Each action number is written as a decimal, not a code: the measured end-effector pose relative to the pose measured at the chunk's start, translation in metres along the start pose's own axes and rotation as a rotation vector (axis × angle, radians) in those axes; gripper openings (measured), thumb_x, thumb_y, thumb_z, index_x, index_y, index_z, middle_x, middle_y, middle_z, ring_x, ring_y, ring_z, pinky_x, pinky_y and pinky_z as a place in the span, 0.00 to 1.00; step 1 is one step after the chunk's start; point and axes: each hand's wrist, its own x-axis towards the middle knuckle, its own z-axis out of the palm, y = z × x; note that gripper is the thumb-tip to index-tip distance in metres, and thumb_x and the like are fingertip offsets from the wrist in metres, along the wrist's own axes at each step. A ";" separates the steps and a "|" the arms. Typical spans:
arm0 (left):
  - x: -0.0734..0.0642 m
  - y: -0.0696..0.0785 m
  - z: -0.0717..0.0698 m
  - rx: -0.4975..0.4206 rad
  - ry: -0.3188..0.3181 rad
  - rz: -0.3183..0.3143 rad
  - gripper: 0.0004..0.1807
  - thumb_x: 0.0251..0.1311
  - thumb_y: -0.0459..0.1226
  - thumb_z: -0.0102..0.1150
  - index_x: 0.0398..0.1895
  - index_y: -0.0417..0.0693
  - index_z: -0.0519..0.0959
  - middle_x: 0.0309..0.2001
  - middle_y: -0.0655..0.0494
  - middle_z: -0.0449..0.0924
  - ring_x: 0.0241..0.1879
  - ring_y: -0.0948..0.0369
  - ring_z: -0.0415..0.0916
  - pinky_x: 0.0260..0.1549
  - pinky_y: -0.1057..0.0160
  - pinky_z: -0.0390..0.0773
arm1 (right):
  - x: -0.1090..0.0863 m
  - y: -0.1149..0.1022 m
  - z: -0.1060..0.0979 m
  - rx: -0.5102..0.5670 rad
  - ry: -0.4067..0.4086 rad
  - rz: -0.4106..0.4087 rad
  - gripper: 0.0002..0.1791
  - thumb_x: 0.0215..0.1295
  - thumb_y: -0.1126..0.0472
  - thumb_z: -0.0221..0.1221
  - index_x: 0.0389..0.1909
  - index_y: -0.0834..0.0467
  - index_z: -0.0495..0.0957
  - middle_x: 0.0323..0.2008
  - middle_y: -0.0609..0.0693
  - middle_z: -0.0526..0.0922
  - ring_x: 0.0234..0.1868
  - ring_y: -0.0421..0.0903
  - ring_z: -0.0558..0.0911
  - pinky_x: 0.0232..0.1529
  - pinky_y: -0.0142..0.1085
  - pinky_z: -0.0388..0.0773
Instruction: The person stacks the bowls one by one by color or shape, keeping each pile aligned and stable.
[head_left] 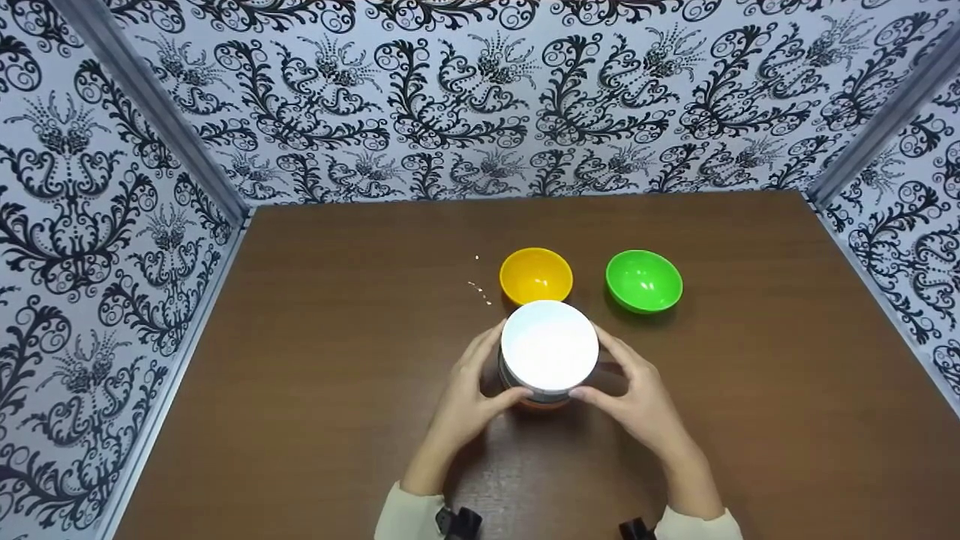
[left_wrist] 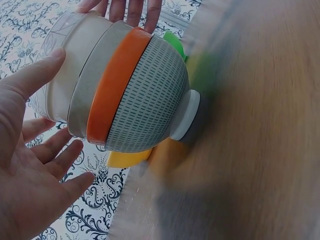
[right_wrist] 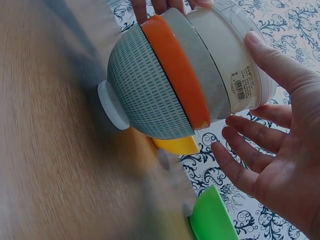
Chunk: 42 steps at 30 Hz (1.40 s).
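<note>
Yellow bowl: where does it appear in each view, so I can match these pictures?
Head: the yellow bowl is just right of centre, directly above the bowl stack.
Left wrist: lower left of centre, below the bowl stack, partly hidden.
Right wrist: slightly right of and below centre, under the bowl stack, partly hidden.
Shared landmark: the bowl stack, in every view.

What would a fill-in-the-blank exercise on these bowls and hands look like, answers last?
The left hand and right hand hold the bowl stack, whose top interior is ____.
In the head view, the neighbouring bowl right of the yellow bowl is ____.
In the wrist views, the band beside the dashed pattern is coloured ____.
The barcode shows only in the ____ wrist view.
Answers: white; green; orange; right.
</note>
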 end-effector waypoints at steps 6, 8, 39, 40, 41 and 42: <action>-0.002 -0.002 0.001 0.002 -0.004 -0.021 0.49 0.52 0.49 0.74 0.76 0.51 0.61 0.74 0.51 0.63 0.74 0.52 0.62 0.73 0.45 0.64 | -0.001 0.001 0.000 0.012 -0.018 0.004 0.49 0.49 0.58 0.77 0.73 0.49 0.66 0.68 0.49 0.74 0.54 0.34 0.80 0.59 0.49 0.81; -0.002 -0.002 0.001 0.002 -0.005 -0.025 0.49 0.52 0.50 0.74 0.76 0.51 0.61 0.74 0.51 0.63 0.74 0.52 0.62 0.72 0.44 0.65 | -0.001 0.001 0.000 0.019 -0.025 0.007 0.49 0.49 0.57 0.77 0.74 0.48 0.65 0.69 0.48 0.73 0.55 0.35 0.80 0.60 0.51 0.80; -0.006 -0.005 0.001 0.001 0.001 -0.049 0.50 0.51 0.52 0.74 0.76 0.53 0.61 0.73 0.46 0.64 0.73 0.47 0.63 0.71 0.40 0.65 | -0.004 0.006 0.004 0.007 -0.035 0.031 0.48 0.50 0.54 0.76 0.73 0.46 0.65 0.68 0.47 0.73 0.57 0.34 0.79 0.62 0.30 0.76; -0.007 -0.005 0.001 0.005 0.003 -0.050 0.50 0.50 0.52 0.74 0.76 0.53 0.62 0.73 0.46 0.64 0.73 0.47 0.63 0.70 0.40 0.65 | -0.004 0.007 0.004 0.007 -0.035 0.033 0.48 0.50 0.54 0.76 0.73 0.46 0.65 0.68 0.47 0.73 0.57 0.34 0.79 0.61 0.27 0.76; -0.007 -0.005 0.001 0.008 0.005 -0.050 0.50 0.50 0.52 0.74 0.76 0.53 0.62 0.73 0.46 0.65 0.72 0.47 0.63 0.70 0.40 0.65 | -0.004 0.007 0.004 0.008 -0.036 0.034 0.48 0.50 0.54 0.76 0.73 0.45 0.65 0.68 0.47 0.74 0.57 0.34 0.79 0.61 0.26 0.75; -0.007 -0.006 0.002 0.010 0.004 -0.054 0.50 0.50 0.52 0.74 0.76 0.54 0.62 0.73 0.46 0.65 0.73 0.47 0.63 0.70 0.40 0.65 | -0.004 0.007 0.004 0.010 -0.036 0.034 0.48 0.50 0.54 0.76 0.73 0.45 0.65 0.68 0.47 0.74 0.57 0.35 0.79 0.61 0.26 0.75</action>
